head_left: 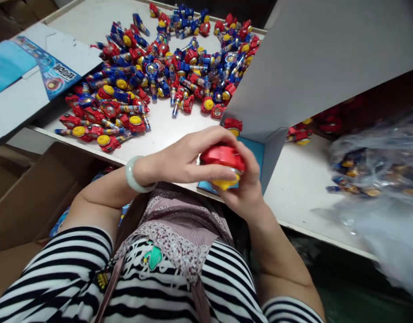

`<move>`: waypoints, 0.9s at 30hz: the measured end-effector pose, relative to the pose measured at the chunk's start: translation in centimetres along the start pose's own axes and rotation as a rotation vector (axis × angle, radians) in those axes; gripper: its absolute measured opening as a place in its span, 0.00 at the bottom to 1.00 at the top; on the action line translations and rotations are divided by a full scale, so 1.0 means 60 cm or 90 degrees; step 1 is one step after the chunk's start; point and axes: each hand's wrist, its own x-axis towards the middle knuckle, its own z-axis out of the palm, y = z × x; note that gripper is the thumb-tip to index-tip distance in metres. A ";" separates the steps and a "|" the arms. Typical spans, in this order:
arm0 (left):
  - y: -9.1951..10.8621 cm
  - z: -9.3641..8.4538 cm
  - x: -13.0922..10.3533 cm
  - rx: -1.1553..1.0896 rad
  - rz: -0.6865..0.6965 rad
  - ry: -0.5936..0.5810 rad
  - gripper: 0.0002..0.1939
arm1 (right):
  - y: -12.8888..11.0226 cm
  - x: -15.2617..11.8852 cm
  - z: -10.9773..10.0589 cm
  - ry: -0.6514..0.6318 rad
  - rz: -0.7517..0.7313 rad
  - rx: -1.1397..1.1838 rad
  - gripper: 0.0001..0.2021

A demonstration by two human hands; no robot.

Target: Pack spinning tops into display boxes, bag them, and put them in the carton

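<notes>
Both hands hold one red toy [223,157] with a yellow round part, at the table's front edge. My left hand [193,157], with a pale bracelet on its wrist, wraps over the toy's top and side. My right hand [248,184] closes round its other side and underside. Just behind the hands, another red and yellow toy [233,124] lies beside an upright white panel [294,67]. A blue surface [257,152] shows below the panel, partly hidden by my right hand.
Many red, blue and yellow toys [152,72] are heaped across the white table [162,128]. An opened printed box [61,74] lies at the left, above a brown carton [34,193]. Clear plastic bags [384,157] with toys are at the right.
</notes>
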 end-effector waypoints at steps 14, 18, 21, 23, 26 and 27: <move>-0.188 -0.006 0.042 0.171 -0.023 0.035 0.11 | 0.081 -0.129 0.079 0.161 -0.058 -0.027 0.41; -0.248 -0.068 0.065 0.248 -0.078 0.101 0.08 | 0.097 -0.136 0.089 0.097 -0.043 -0.087 0.39; -0.301 -0.114 0.115 0.338 -0.165 0.196 0.08 | 0.108 -0.140 0.097 0.084 -0.034 -0.118 0.37; -0.330 -0.133 0.161 0.384 -0.224 0.255 0.14 | 0.104 -0.137 0.083 0.024 -0.007 -0.122 0.36; -0.356 -0.148 0.227 0.434 -0.311 0.311 0.20 | 0.091 -0.132 0.024 -0.148 0.064 -0.116 0.35; -0.361 -0.152 0.246 0.453 -0.335 0.334 0.22 | 0.087 -0.132 -0.001 -0.181 0.086 -0.109 0.36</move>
